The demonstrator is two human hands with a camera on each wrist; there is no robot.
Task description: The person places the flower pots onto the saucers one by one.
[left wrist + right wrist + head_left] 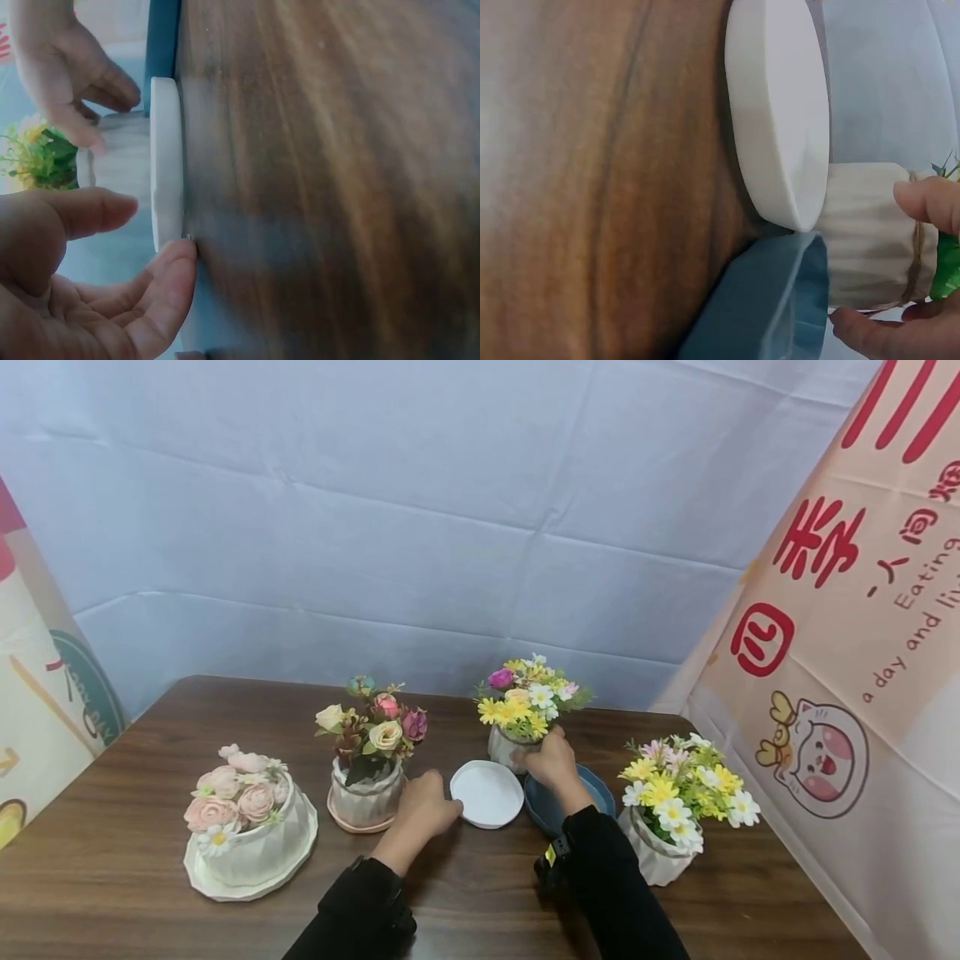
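Note:
Behind the white saucer (pixel 487 794) stands a pale ribbed flowerpot (pixel 504 746) with yellow, white and purple flowers (pixel 528 697). My right hand (pixel 553 762) holds this pot from its right side, thumb (pixel 919 196) near the twine at the rim and fingers (pixel 877 334) on the opposite side. My left hand (pixel 426 806) is at the saucer's left edge. In the left wrist view its fingertips (pixel 178 262) touch the saucer's lower rim, while the thumb (pixel 105 210) stays apart from it. A blue dish (pixel 592 789) sits beside the saucer, partly hidden by my right forearm.
Left of my left hand, a pot of roses (pixel 367 793) stands on a pink saucer (pixel 352 825). Farther left, a pot of pink flowers (pixel 251 852) sits on a white scalloped plate (pixel 197 877). Another daisy pot (pixel 656 853) stands at right. Cloth (pixel 420 527) hangs behind the wooden table (pixel 480 902).

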